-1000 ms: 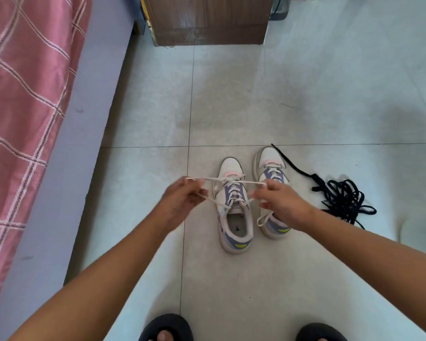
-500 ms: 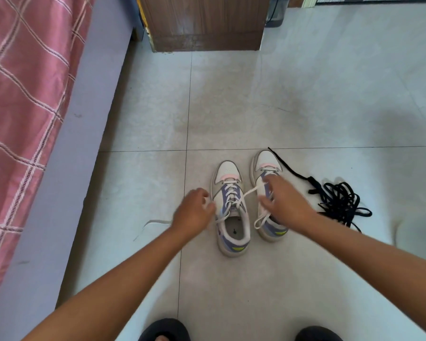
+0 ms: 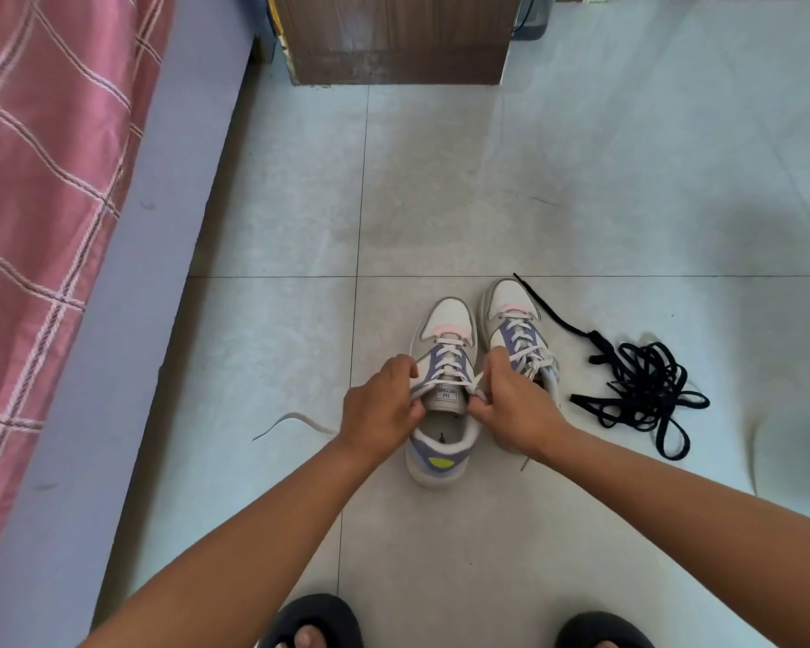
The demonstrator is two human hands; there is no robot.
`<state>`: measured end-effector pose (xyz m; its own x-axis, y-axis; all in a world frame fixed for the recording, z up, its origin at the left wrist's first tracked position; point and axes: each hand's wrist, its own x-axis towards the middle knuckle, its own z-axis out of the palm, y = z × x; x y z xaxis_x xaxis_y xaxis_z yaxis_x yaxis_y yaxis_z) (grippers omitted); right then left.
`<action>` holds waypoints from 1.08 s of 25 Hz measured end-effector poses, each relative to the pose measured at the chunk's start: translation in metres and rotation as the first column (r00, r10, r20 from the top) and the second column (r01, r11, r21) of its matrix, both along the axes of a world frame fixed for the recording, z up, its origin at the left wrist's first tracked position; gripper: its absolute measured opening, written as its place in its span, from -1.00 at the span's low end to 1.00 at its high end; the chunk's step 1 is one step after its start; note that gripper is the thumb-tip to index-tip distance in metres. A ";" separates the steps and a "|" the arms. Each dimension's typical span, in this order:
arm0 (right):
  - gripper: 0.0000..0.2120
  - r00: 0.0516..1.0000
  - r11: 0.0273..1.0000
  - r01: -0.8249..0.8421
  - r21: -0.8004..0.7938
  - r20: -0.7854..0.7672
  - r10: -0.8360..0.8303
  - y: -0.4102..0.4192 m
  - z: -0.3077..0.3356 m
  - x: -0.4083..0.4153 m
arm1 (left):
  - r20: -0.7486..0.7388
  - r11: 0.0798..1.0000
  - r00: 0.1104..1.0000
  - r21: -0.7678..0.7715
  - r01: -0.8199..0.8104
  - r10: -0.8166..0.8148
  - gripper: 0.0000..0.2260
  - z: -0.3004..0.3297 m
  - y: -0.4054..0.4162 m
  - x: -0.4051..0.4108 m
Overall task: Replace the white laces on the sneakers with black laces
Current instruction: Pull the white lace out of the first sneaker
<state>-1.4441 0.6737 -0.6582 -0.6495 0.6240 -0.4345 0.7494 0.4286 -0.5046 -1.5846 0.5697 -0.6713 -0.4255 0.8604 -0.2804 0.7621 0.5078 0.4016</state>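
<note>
Scanning from the left, a loose end of the white lace (image 3: 295,419) trailed over the floor tiles (image 3: 272,348), running toward the left hand (image 3: 379,404). That hand had its fingers curled at the left edge of the near sneaker (image 3: 443,399), seemingly pinching the lace or the eyelet flap by the tongue, though the exact hold was hard to make out. Across the tongue, the right hand (image 3: 510,404) pinched the same lace at the top eyelets between thumb and fingers. The knot on this sneaker looked already undone, and the upper rows appeared slack, but the lower crossings were all in place. Beside it, touching or nearly so, the second sneaker (image 3: 517,329) kept its white lace fully threaded, partly hidden behind the right hand. Farther right, the black laces (image 3: 641,390) lay in a tangled heap on the tiles, near the second sneaker and untouched. By this reckoning the job was barely begun: one lace was being loosened, none was out, and no black lace had been threaded into either sneaker.
</note>
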 end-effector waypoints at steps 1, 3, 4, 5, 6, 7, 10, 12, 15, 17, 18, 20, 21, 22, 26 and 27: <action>-0.75 1.000 1.000 0.002 -0.011 -0.027 -0.002 -0.001 0.002 0.006 | 0.014 1.000 1.000 0.020 -0.010 0.009 -0.71 0.003 -0.007 -0.005; -0.76 0.998 1.000 -0.009 -0.010 -0.061 0.008 -0.003 0.004 0.012 | 0.034 0.999 0.999 0.044 -0.029 0.027 -0.71 0.010 -0.018 -0.014; -0.76 0.997 1.000 -0.010 -0.017 -0.079 0.009 -0.003 0.005 0.013 | 0.048 0.998 0.998 0.052 -0.042 0.040 -0.71 0.013 -0.021 -0.017; -0.76 0.995 1.000 -0.022 -0.021 -0.098 0.020 -0.003 0.006 0.013 | 0.064 0.997 0.997 0.052 -0.054 0.051 -0.73 0.014 -0.025 -0.018; -0.76 0.993 0.999 -0.054 -0.007 -0.105 0.053 -0.005 0.005 0.013 | 0.084 0.996 0.994 0.052 -0.068 0.064 -0.75 0.014 -0.029 -0.017; -0.76 0.990 0.995 -0.098 0.018 -0.097 0.099 -0.007 0.003 0.012 | 0.096 0.996 0.993 0.056 -0.076 0.071 -0.78 0.012 -0.033 -0.015; -0.82 0.978 0.978 -0.202 0.059 -0.044 0.205 -0.019 -0.008 -0.002 | 0.092 0.998 0.995 0.023 -0.051 0.048 -0.81 0.000 -0.039 -0.008; -0.73 0.971 0.971 -0.238 0.038 0.008 0.238 -0.029 -0.019 -0.013 | 0.066 0.998 0.998 -0.055 0.006 -0.002 -0.80 -0.008 -0.036 0.000; -0.65 0.985 0.985 -0.169 0.030 0.040 0.168 -0.040 -0.025 -0.018 | 0.159 0.994 0.983 -0.064 -0.083 0.092 -0.78 -0.011 -0.027 0.007; -0.64 0.995 0.995 -0.101 0.025 0.014 0.100 -0.042 -0.026 -0.009 | 0.272 0.983 0.946 -0.001 -0.182 0.175 -0.79 -0.011 -0.030 0.002; -0.67 0.998 0.998 -0.066 0.006 0.000 0.066 -0.043 -0.024 -0.004 | 0.276 0.989 0.950 0.008 -0.151 0.143 -0.81 -0.007 -0.034 -0.002; -0.74 0.999 0.996 0.024 -0.090 -0.027 -0.027 -0.042 -0.024 0.001 | 0.192 0.998 0.981 -0.054 0.043 -0.031 -0.75 -0.005 -0.045 -0.006; -0.75 0.997 0.988 0.066 -0.139 -0.030 -0.071 -0.043 -0.025 0.001 | 0.125 0.989 0.985 -0.081 0.127 -0.116 -0.76 -0.005 -0.048 -0.008; -0.77 0.995 0.982 0.091 -0.164 -0.033 -0.098 -0.042 -0.027 0.000 | 0.078 0.982 0.984 -0.088 0.165 -0.158 -0.79 -0.002 -0.047 -0.010; -0.80 0.998 0.989 0.057 -0.134 -0.010 -0.059 -0.040 -0.026 -0.003 | -0.341 0.945 0.920 0.189 0.269 -0.194 -0.83 0.002 -0.026 -0.021; -0.80 0.999 0.994 0.034 -0.103 0.021 -0.032 -0.039 -0.024 -0.004 | -0.357 0.949 0.928 0.243 0.203 -0.107 -0.83 0.004 -0.023 -0.022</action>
<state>-1.4484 0.6351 -0.6823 -0.6197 0.5964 -0.5102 0.7727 0.3496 -0.5298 -1.6063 0.5464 -0.6677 -0.3082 0.9452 0.1081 0.9358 0.2807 0.2132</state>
